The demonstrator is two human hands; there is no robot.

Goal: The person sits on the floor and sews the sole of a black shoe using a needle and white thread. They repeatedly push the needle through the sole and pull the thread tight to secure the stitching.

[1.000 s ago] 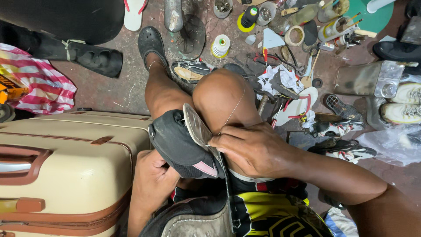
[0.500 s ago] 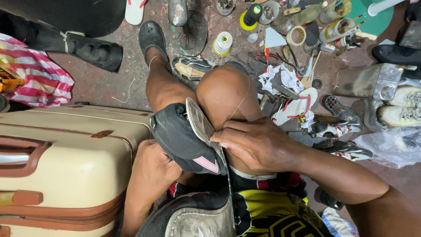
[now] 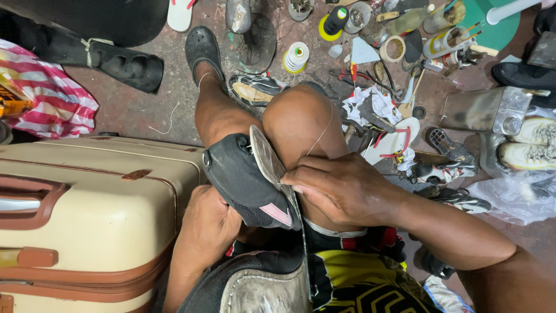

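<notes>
A black shoe [image 3: 246,179] with a pink patch and a grey sole lies sideways between my knees. My left hand [image 3: 207,229] grips it from below at the heel side. My right hand [image 3: 341,188] presses on the sole's edge, fingers pinched close to the rim; what they hold is too small to see. A thin thread [image 3: 323,130] runs up from that hand over my right knee. A second worn shoe sole [image 3: 263,293] rests on my lap.
A beige suitcase [image 3: 87,214] stands at my left. On the floor ahead lie spools of thread [image 3: 296,57], tape rolls, bottles, sandals, sneakers [image 3: 533,142], a black boot [image 3: 124,64] and a striped bag [image 3: 49,95].
My right hand has slid a little down along the sole's edge. The shoe has shifted slightly with it. The view has drifted a bit.
</notes>
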